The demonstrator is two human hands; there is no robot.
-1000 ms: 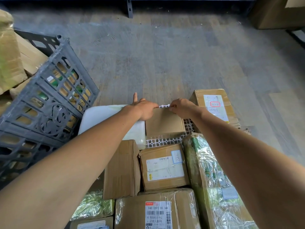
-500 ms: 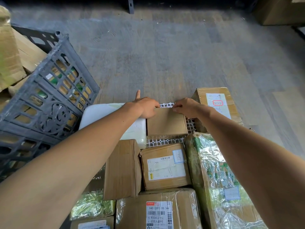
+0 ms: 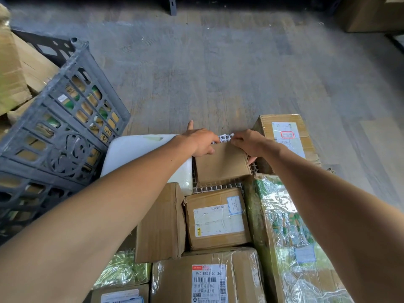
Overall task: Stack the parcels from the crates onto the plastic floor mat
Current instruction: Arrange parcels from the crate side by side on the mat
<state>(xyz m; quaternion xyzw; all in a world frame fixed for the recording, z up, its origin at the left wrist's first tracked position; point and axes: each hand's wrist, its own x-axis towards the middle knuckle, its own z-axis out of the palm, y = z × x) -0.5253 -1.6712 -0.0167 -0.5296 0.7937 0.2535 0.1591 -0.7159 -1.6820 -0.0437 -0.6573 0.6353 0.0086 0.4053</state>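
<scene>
A small flat brown parcel lies on the white plastic grid mat, between a white padded parcel and a taped carton. My left hand grips the small parcel's far left corner, with one finger pointing away. Over at the far right corner, my right hand holds on, thumb under the right edge. Nearer me on the mat lie a labelled brown box, a plain brown parcel, a green film-wrapped box and a large barcoded carton.
A dark grey plastic crate stands at the left, tilted, with parcels inside. More cardboard boxes rest on and behind it. Bare wooden floor stretches beyond the mat. Another carton sits at the far right corner.
Both hands have stayed at the small brown parcel's far corners, and the parcel's position on the mat has barely altered. The view has shifted slightly.
</scene>
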